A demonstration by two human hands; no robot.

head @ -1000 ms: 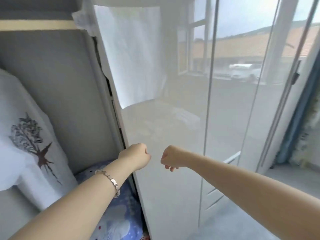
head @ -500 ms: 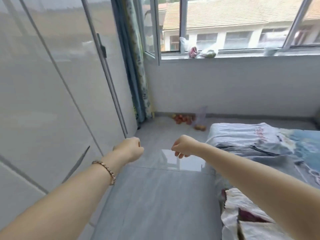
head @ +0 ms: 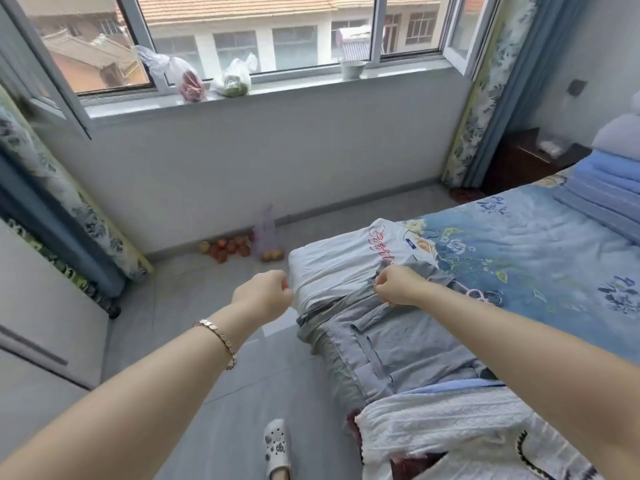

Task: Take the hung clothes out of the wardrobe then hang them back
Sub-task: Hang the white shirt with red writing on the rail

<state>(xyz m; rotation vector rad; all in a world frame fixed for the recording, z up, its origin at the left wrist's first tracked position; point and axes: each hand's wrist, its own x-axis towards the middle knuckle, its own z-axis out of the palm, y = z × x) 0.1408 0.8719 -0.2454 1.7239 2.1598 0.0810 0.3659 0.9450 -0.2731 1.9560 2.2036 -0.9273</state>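
Three garments lie across the near edge of the bed: a white T-shirt with red lettering, a grey garment and a white knitted top with dark trim. My left hand is a closed fist over the floor, just left of the bed corner, with a bracelet on its wrist. My right hand is a closed fist above the top of the grey garment; I see nothing gripped in it. The white wardrobe front shows only at the left edge.
Loose fruit lies on the floor under the window. Plastic bags and a cup stand on the sill. Floral curtains hang at both sides. Folded blue blankets and a dark nightstand are far right. My white clog is below.
The view has swung right, from the open wardrobe and its doors to the bed with the clothes. Both hands stayed in front of me as closed fists.
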